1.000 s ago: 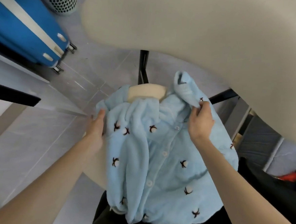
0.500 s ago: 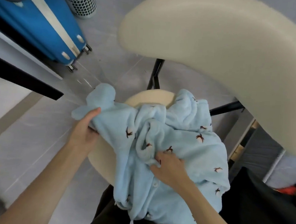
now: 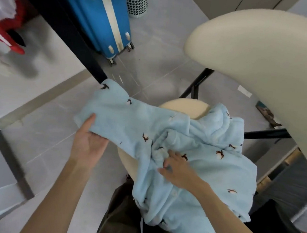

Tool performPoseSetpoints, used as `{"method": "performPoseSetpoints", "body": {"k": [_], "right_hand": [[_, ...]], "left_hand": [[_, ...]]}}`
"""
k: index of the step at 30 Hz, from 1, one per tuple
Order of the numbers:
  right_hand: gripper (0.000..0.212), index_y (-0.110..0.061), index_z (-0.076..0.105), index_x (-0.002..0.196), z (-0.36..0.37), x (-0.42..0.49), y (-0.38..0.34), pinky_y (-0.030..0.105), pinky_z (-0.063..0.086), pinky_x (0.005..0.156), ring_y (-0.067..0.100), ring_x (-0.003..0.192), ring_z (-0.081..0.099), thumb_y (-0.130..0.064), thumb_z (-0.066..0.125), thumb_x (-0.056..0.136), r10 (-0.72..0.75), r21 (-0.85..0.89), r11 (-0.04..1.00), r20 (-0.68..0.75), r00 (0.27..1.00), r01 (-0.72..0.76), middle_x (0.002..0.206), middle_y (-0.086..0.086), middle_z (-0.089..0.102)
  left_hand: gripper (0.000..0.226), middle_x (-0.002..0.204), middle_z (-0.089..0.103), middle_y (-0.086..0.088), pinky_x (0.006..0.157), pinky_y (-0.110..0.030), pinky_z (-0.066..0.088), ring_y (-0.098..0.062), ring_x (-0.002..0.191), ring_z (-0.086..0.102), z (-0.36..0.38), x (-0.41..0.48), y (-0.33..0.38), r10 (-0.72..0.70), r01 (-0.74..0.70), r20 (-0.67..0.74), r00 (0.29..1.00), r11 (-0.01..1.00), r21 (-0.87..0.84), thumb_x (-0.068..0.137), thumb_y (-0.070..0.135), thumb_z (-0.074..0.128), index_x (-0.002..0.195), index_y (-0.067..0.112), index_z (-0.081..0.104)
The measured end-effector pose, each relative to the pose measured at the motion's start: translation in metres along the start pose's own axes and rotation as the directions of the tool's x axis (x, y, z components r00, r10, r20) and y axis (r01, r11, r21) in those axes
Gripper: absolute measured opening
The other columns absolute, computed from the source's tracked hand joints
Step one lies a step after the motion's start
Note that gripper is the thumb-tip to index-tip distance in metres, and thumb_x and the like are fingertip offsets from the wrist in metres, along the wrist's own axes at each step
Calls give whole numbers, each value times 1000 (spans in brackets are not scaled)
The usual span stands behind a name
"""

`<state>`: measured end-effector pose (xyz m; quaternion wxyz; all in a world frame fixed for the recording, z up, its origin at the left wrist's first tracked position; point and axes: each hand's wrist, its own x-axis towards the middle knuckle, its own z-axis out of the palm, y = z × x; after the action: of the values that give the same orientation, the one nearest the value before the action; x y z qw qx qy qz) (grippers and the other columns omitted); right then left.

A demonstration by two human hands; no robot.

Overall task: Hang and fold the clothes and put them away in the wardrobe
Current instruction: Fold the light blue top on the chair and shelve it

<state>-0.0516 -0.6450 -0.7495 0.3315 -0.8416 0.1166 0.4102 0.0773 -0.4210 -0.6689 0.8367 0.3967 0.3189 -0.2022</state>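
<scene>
While the right hand (image 3: 178, 170) lies spread and fairly flat on the bunched middle of the pale blue fleece button-front pyjama top (image 3: 215, 157), pressing rather than clutching, the left hand (image 3: 88, 141) grips the end of one sleeve (image 3: 116, 112), thumb on top and fingers underneath, holding it stretched leftward. The top is draped over the round cream padded stool seat (image 3: 184, 107), its hem hanging toward the person's lap. It looks light, limp and plush, hardly slippery; cuffs and shoulder seams seem the best holds. Beyond stands a blue hard-shell suitcase (image 3: 101, 12).
</scene>
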Motion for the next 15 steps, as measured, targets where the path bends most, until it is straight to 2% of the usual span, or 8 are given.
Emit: {"method": "performPoseSetpoints", "body": {"k": [1, 3, 5, 7, 9, 12, 14, 15], "right_hand": [[24, -19, 58, 98, 0, 0, -4, 42, 32, 110, 24, 139, 35, -42, 50, 96, 20, 19, 1000, -41, 999, -20, 144, 2, 47], [22, -17, 60, 97, -9, -2, -14, 36, 47, 91, 23, 107, 59, -34, 47, 98, 99, 202, 978, -220, 970, -53, 110, 2, 66], [18, -16, 61, 100, -25, -6, -22, 21, 46, 72, 13, 87, 59, -27, 47, 99, 196, 437, 899, -360, 912, -21, 93, -4, 65], [17, -17, 63, 102, -42, -8, -23, 11, 40, 61, 7, 77, 55, -21, 46, 99, 271, 570, 820, -460, 845, 48, 87, -11, 60], [19, -16, 64, 104, -55, -8, -20, 14, 44, 65, 7, 78, 57, -18, 45, 99, 325, 650, 750, -523, 788, 123, 88, -12, 61], [20, -15, 64, 103, -73, -11, -7, 20, 44, 75, 14, 96, 63, -18, 44, 100, 414, 733, 655, -553, 723, 184, 102, -8, 65], [19, -17, 63, 98, -83, -18, 6, 22, 43, 77, 16, 96, 64, -17, 44, 99, 479, 785, 588, -533, 698, 196, 105, -7, 65], [19, -20, 63, 95, -86, -22, 14, 25, 43, 80, 17, 96, 65, -17, 44, 98, 508, 802, 565, -522, 685, 193, 108, -6, 66]], "left_hand": [[39, 129, 63, -2, 99, -40, 49, -20, 121, 58, 2, -2, 3, 39, -38, -15, 999, 998, 50, 96, 24, 51, 134, 14, 53], [30, 120, 68, 3, 96, -34, 50, -16, 117, 61, 9, -9, 3, 118, -113, -18, 993, 976, 186, 94, 21, 54, 123, 17, 59], [21, 111, 70, 11, 91, -25, 49, -8, 113, 61, 19, -18, -1, 226, -224, 39, 973, 895, 387, 95, 19, 55, 114, 22, 62], [17, 104, 71, 18, 86, -15, 48, 0, 107, 62, 29, -25, -10, 341, -372, 170, 924, 709, 599, 95, 16, 58, 109, 25, 63], [18, 110, 69, 12, 94, -20, 47, -3, 112, 60, 35, -23, -27, 399, -515, 356, 845, 428, 743, 95, 21, 60, 112, 18, 64], [29, 111, 68, 0, 95, -26, 43, -17, 111, 59, 46, -18, -66, 284, -643, 628, 725, -49, 765, 90, 33, 57, 109, 12, 67], [21, 115, 64, -5, 95, -27, 40, -23, 116, 53, 54, -19, -98, 60, -694, 713, 699, -183, 696, 89, 25, 61, 100, 10, 68], [18, 127, 57, -7, 100, -32, 38, -25, 126, 44, 54, -17, -114, -71, -711, 716, 695, -217, 669, 88, 24, 63, 96, 8, 67]]}}
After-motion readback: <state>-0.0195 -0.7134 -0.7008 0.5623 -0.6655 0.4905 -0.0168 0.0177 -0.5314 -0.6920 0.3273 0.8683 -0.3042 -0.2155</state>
